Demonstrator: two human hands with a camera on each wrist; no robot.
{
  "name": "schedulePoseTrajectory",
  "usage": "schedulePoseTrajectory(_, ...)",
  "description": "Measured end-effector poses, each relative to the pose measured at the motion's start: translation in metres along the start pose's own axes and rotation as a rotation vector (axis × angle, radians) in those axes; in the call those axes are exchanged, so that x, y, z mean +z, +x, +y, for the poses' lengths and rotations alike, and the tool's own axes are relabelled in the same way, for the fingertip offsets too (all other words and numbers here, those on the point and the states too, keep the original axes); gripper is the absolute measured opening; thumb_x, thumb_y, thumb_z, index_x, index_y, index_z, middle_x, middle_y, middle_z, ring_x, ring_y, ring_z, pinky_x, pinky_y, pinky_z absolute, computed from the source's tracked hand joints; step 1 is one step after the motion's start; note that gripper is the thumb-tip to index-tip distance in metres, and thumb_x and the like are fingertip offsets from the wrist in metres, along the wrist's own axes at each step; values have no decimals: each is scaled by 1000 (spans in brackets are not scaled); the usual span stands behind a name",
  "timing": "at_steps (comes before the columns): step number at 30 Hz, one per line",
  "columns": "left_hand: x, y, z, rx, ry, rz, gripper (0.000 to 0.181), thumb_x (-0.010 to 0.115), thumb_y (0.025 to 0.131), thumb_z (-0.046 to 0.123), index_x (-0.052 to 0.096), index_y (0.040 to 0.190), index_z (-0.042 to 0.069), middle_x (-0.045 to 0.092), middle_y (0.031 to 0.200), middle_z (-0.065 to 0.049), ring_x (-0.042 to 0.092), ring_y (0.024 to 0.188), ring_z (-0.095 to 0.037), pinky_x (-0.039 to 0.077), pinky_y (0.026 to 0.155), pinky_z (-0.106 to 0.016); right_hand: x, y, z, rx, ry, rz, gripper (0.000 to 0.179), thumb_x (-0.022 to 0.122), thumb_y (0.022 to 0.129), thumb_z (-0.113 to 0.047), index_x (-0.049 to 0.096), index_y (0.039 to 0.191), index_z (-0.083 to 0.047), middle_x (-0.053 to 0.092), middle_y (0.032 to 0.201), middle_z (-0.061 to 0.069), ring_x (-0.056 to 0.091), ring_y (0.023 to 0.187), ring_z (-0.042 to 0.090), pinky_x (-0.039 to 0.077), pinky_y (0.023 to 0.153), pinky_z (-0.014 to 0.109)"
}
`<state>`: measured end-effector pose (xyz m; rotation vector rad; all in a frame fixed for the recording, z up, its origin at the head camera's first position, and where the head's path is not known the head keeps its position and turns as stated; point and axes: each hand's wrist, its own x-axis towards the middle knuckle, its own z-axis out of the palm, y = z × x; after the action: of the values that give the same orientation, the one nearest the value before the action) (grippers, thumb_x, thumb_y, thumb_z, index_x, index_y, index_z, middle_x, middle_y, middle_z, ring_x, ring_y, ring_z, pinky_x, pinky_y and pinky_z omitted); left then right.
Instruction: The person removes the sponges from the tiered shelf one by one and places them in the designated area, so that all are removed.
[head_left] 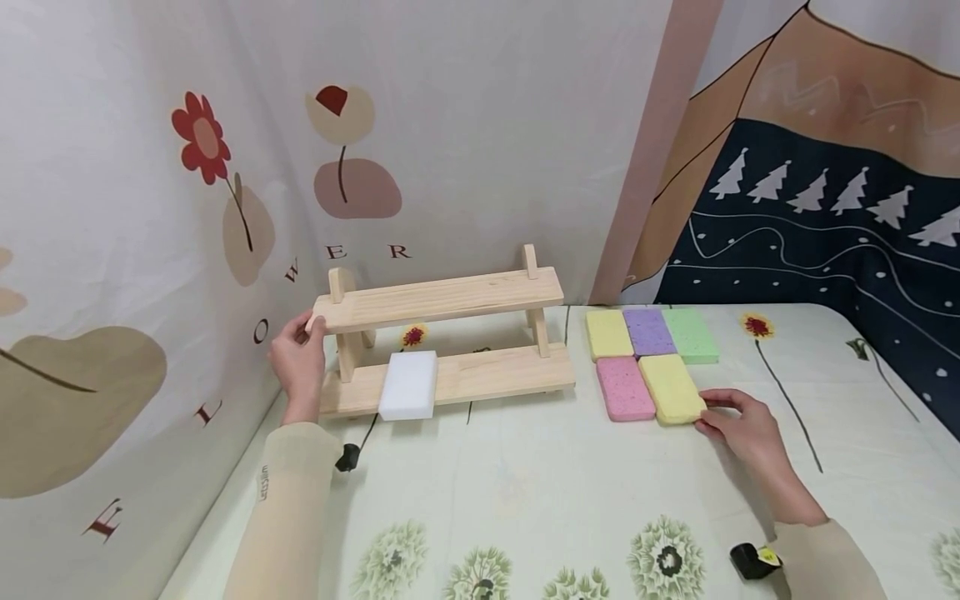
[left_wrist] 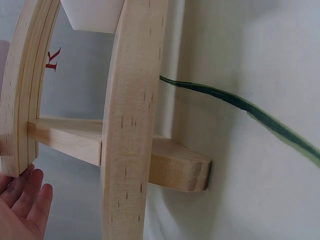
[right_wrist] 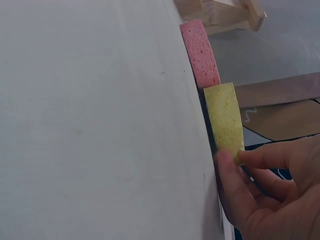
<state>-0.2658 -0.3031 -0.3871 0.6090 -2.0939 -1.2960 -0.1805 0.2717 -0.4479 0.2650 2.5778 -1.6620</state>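
My left hand (head_left: 298, 358) holds the left end of the upper board of a two-tier wooden shelf (head_left: 442, 300), thumb in front. In the left wrist view the fingers (left_wrist: 31, 200) reach under that board's end. A white sponge block (head_left: 408, 385) lies on the lower board, left of its middle, jutting over the front edge. On the right, my right hand (head_left: 746, 429) pinches the near right corner of a yellow sponge (head_left: 670, 388) between thumb and fingers. This sponge sits against a pink sponge (head_left: 626, 389), slightly tilted in line with it.
Behind the front pair lies a row of sponges: another yellow sponge (head_left: 609, 334), a purple sponge (head_left: 648, 332) and a green sponge (head_left: 690, 335). Printed cloth (head_left: 480, 125) hangs close behind the shelf and along the left side. A flower-patterned cloth (head_left: 517, 483) covers the table.
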Motion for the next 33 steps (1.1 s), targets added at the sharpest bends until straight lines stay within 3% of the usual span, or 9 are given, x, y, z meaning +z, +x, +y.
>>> schedulePoseTrajectory(8,0,1,1,-1,0,-4,44,59,99,38,64,134,13,66,134,-10,64,123,-22,51,105,-36,0,-2,-3,-62,-152,69,38,55,100,-10,54,131,11,56,126,34,63,69,-8,58,65,16)
schedulePoseTrajectory(33,4,2,-1,19,26,29,41,59,99,35,66,131,11,68,130,-10,66,118,-23,53,102,-36,-2,-2,0,-96,-241,80,39,62,97,-16,60,128,8,65,119,31,58,69,-16,56,61,17)
